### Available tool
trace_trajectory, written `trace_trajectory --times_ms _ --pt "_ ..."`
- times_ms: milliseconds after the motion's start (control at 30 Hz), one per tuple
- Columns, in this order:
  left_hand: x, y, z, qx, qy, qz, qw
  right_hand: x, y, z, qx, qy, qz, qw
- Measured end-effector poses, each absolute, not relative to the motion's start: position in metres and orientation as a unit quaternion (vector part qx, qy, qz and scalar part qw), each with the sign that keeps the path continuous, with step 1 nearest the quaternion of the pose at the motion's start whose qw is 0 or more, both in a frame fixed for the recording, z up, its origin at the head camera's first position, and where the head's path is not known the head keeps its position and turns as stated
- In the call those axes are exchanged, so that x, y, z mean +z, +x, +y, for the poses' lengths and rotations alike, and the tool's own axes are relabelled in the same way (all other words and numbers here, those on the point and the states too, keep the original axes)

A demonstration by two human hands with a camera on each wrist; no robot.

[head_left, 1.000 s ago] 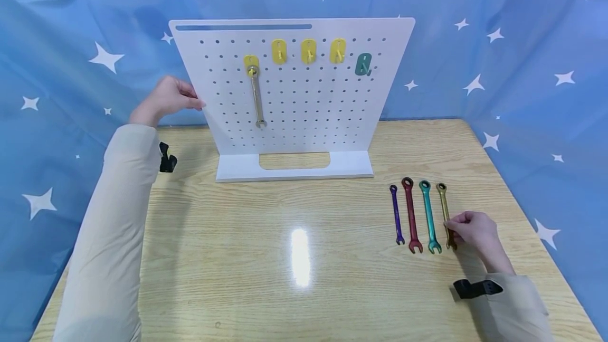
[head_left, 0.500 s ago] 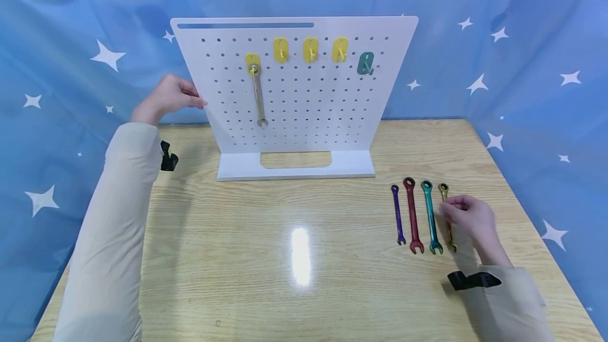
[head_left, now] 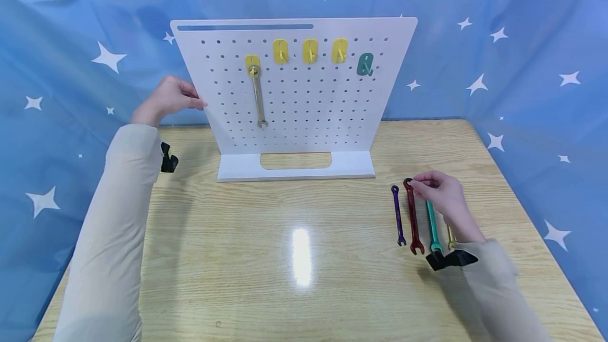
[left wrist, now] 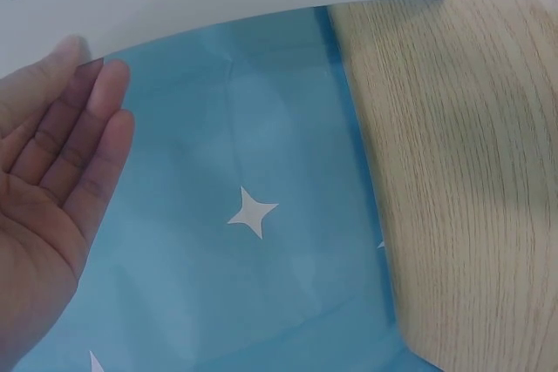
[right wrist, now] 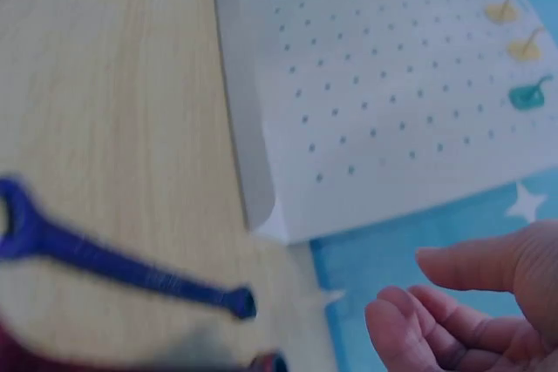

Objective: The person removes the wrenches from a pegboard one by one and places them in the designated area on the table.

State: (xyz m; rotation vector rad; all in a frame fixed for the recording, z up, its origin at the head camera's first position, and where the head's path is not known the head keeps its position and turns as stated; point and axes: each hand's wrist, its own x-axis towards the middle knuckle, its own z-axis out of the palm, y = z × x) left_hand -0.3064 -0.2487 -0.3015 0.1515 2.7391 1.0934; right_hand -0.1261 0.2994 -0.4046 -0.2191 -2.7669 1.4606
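My left hand (head_left: 168,100) pinches the left edge of a white pegboard (head_left: 195,54) standing on the table. In the left wrist view, the thumb of this hand (left wrist: 52,180) lies on the board's front face, with the fingers behind the edge. My right hand (head_left: 442,194) hovers at the ring end of a red combination wrench (head_left: 413,220). Its thumb and fingers are apart with nothing between them in the right wrist view. A purple wrench (head_left: 398,215) lies left of the red one. A teal wrench (head_left: 433,226) and a gold wrench (head_left: 451,237) are partly hidden under the right hand.
A pale metallic wrench (head_left: 258,99) hangs from the leftmost yellow hook (head_left: 252,60). Further right, three yellow hooks and a green hook (head_left: 364,65) carry nothing. The board's base (head_left: 239,168) has a cut-out. Blue star-patterned cloth (head_left: 57,120) surrounds the wooden table (head_left: 237,257).
My right hand has moved left and away from me, from the gold wrench over the teal one to the red wrench's ring end. The left hand keeps its place at the pegboard edge.
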Motion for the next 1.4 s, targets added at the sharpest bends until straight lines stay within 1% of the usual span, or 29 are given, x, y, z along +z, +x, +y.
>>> trace_trajectory --times_ms 167,500,767,1100,1400 --pt "-0.302 -0.307 -0.249 0.369 0.05 0.923 0.094 -0.393 -0.137 0.279 0.477 -0.044 -0.878 -0.001" --pt "-0.302 -0.306 -0.248 0.378 0.046 0.919 0.1 -0.381 -0.161 0.237 0.498 -0.001 -0.867 0.005" --pt "-0.301 -0.305 -0.247 0.375 0.046 0.92 0.102 -0.37 -0.176 0.206 0.534 0.003 -0.845 -0.013" --pt "-0.302 -0.306 -0.247 0.368 0.05 0.924 0.093 -0.358 -0.2 0.165 0.587 0.024 -0.809 -0.007" --pt "-0.302 -0.306 -0.248 0.37 0.046 0.923 0.096 -0.345 -0.219 0.126 0.612 0.069 -0.788 -0.003"
